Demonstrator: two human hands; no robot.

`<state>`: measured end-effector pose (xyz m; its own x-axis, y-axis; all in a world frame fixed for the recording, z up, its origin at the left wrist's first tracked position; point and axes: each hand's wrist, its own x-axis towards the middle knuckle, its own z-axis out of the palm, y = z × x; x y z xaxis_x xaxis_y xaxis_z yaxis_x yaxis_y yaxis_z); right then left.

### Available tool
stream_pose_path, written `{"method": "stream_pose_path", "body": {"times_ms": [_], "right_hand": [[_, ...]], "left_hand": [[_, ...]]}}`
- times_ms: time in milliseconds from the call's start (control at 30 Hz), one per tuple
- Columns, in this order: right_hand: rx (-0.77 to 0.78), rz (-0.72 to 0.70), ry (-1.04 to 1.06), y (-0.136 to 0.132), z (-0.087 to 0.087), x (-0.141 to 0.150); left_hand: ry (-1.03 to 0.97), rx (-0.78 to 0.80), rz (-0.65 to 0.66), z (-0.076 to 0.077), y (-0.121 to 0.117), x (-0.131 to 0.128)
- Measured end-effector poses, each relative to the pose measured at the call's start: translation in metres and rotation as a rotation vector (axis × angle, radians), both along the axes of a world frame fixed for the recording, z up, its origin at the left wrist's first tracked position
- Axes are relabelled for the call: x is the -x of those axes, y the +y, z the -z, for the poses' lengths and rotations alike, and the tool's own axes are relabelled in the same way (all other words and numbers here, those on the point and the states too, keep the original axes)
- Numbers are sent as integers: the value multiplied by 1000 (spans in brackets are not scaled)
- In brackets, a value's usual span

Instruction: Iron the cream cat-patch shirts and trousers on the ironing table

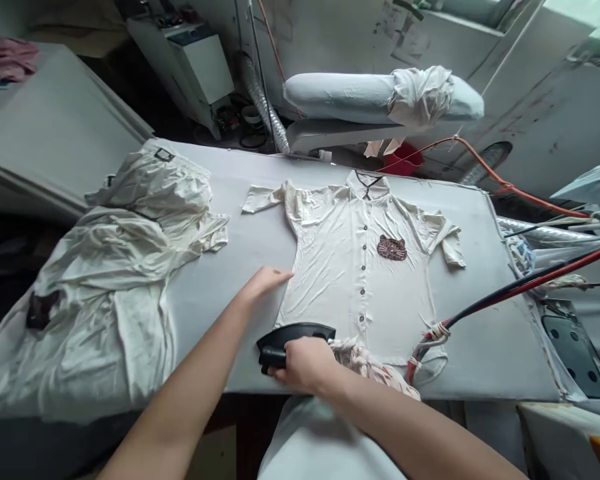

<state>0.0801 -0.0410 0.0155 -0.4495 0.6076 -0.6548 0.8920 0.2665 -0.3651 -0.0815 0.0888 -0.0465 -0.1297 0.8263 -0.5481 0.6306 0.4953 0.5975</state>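
Observation:
A cream short-sleeved button-up shirt (pixel 330 267) lies spread on the padded ironing table (pixel 480 320), collar away from me. It has dark buttons, dark collar piping and a brown animal-face patch (pixel 392 248). My left hand (pixel 266 283) is at the shirt's left side edge, its fingertips closed together on the fabric. My right hand (pixel 307 363) is wrapped round the handle of a black iron (pixel 297 331), which rests at the shirt's lower left hem. A cloth-wrapped cord bundle (pixel 367 363) lies beside my right wrist, over part of the hem.
A heap of cream garments (pixel 130 267) covers the table's left end. Behind the table stands a padded sleeve board (pixel 340 97) with a bunched cloth (pixel 423 97). Red and black hoses (pixel 510 287) cross the right side. A red container (pixel 404 159) is behind the table.

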Motion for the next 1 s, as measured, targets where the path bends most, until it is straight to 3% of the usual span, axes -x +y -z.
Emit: {"method": "stream_pose_path", "body": {"times_ms": [67,133,233,333,433,533,600,667,800,867,933,1000], "right_hand": [[0,-5,0,6,-1,1],[-24,16,-6,25,-3,3],[-95,87,-20,91,-8,9],[-158,204,-19,189,-15,-2],[-184,452,-14,278,-22,-48],[-114,729,-28,319,-27,-112],[-45,811,-45,307,-31,-144],[52,758,-55,262,-33,-159],[93,316,-154,111,-24,-158],[38,214,-178,43,-13,-171],[-21,298,-188,3,-3,-211],[-50,489,-151,-4,3,-271]], "left_hand": [[-23,-59,18,-1,64,-17],[-32,-137,29,-4,114,-25],[-27,-218,64,-8,155,-10],[-4,-200,101,-5,161,12],[129,-195,97,0,143,13],[259,-263,87,5,103,-4],[288,-289,109,10,65,-15],[309,-293,139,17,22,-24],[302,-336,126,32,-49,-34],[300,-365,86,36,-68,-37],[313,-392,50,37,-77,-41],[326,-414,19,34,-80,-45]]}}
